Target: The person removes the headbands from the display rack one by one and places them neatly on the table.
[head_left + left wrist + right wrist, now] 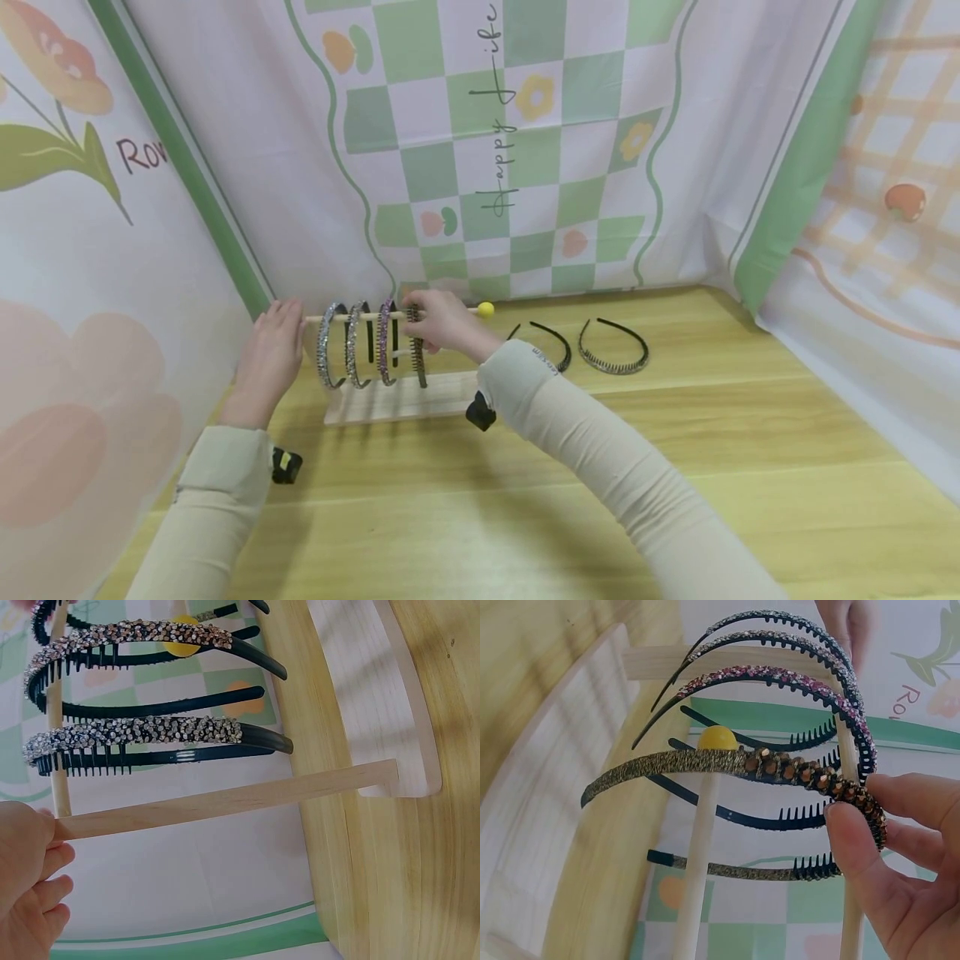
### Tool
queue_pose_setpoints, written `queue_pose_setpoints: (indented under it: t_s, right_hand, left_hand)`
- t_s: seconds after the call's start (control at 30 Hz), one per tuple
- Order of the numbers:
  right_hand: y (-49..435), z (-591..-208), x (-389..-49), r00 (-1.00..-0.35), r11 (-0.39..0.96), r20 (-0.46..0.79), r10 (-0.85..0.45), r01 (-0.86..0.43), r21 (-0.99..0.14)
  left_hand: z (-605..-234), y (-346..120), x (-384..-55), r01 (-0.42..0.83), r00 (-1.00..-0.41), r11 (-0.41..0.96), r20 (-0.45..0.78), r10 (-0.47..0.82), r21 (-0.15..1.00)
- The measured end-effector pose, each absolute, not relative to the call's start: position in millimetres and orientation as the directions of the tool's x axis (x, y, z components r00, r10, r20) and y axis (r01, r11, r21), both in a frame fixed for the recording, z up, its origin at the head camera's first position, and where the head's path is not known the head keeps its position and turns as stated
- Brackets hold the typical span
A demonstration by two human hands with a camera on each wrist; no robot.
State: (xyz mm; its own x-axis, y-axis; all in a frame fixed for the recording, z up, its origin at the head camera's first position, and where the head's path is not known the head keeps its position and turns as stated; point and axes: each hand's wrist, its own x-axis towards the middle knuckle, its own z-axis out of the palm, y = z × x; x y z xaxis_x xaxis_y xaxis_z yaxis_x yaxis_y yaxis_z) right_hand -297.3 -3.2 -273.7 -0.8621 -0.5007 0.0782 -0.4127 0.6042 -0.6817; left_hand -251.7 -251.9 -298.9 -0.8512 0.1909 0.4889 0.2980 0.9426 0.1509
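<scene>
My right hand (446, 321) pinches a brown beaded headband (802, 771) between thumb and fingertips. The headband loops around the upper rod (450, 314) of a wooden headband stand (210, 801). Further left on that rod hang a purple-pink glitter headband (383, 342) and two silvery rhinestone headbands, one in the middle (352, 346) and one leftmost (324, 346). At the stand's left end, my left hand (272, 354) grips the top of the upright, with fingertips curled over beside the rod's end in the left wrist view.
Two dark toothed headbands lie on the wooden table (675, 467) right of the stand, one partly behind my right sleeve (555, 333) and one farther right (615, 367). A yellow ball (486, 310) caps a rod. Printed curtains (525, 167) border the table's back and sides.
</scene>
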Motion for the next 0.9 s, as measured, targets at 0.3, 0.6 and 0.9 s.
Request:
queue_pose_setpoints:
  t_s: [0.3,0.6,0.9]
  right_hand:
    - [-2,-273,-297,-0.869,0.592,0.075,-0.489,-0.394,-0.703]
    - [2,-271,-297,-0.874,0.599,0.108,-0.474,-0.409,-0.688]
    - [12,-263,-295,-0.880,0.557,0.115,-0.461,-0.387,-0.735]
  left_hand:
    - [-300,-253,-252,0.300,-0.842,0.943,0.504,0.192,0.143]
    - [-300,-253,-253,0.295,-0.849,0.944,0.493,0.189,0.146]
    - [-300,-253,-252,0.289,-0.852,0.946,0.490,0.184,0.148]
